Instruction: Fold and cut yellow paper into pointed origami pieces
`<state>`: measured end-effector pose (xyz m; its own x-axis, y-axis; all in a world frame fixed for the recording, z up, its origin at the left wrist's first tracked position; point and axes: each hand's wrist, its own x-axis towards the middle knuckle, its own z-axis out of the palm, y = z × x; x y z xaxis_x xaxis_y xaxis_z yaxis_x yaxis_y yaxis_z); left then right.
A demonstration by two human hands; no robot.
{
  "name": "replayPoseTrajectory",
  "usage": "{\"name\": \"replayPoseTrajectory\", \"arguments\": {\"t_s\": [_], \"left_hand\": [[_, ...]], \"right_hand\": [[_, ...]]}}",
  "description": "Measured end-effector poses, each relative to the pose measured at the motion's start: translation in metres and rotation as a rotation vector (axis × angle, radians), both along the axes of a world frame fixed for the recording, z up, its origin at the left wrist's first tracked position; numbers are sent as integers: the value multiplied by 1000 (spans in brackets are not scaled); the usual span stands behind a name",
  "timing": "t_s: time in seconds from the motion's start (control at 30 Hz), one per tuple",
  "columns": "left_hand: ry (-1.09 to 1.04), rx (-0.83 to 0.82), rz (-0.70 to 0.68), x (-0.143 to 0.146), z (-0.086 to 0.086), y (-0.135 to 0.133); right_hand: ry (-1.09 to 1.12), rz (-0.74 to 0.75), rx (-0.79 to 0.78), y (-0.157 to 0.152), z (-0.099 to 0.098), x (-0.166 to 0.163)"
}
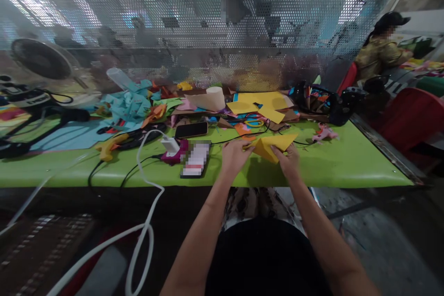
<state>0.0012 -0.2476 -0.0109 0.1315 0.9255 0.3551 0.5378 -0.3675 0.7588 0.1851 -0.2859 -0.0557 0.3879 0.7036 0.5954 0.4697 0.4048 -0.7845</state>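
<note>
A folded piece of yellow paper lies on the green table top in front of me. My left hand pinches its left edge, fingers closed on it. My right hand grips the paper's lower right part, fingers pressed on it. Both hands rest near the table's front edge.
A phone and a second phone lie left of my hands, beside a white charger with a cable. A yellow glue gun, paper scraps, scissors, yellow sheets and a paper roll fill the back. A person sits far right.
</note>
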Motion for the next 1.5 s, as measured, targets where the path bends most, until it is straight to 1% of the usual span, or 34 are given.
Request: {"name": "replayPoseTrajectory", "arguments": {"t_s": [0.07,0.13,0.17,0.23,0.3,0.37,0.47,0.53,0.63,0.77,0.93,1.07,1.3,1.5], "left_hand": [[259,40,-23,-2,8,-1],[360,42,-55,-2,12,-2],[361,37,-67,-2,12,-2],[297,30,-85,0,12,-1],[219,37,-114,3,10,1],[186,39,-129,6,8,2],[184,38,-110,9,7,3],[177,48,-106,10,5,3],[172,54,-112,12,4,3],[218,46,-153,13,4,2],[234,28,-201,13,3,2],[216,-2,-190,13,1,2],[265,15,-201,16,3,-2],[302,37,-123,18,3,-3]], "right_hand": [[-42,-2,16,1,2,4],[-98,-2,34,1,5,8],[-120,6,41,1,6,9],[-138,40,43,1,9,10],[-108,88,21,2,11,9],[19,161,-61,3,12,6],[244,287,-204,3,11,-1],[313,335,-244,3,9,-5],[370,364,-266,3,6,-9],[425,385,-287,3,5,-11],[449,358,-297,4,4,-9],[474,333,-291,6,1,-9],[534,362,-281,6,-2,-7],[590,390,-262,6,0,-6]]}}
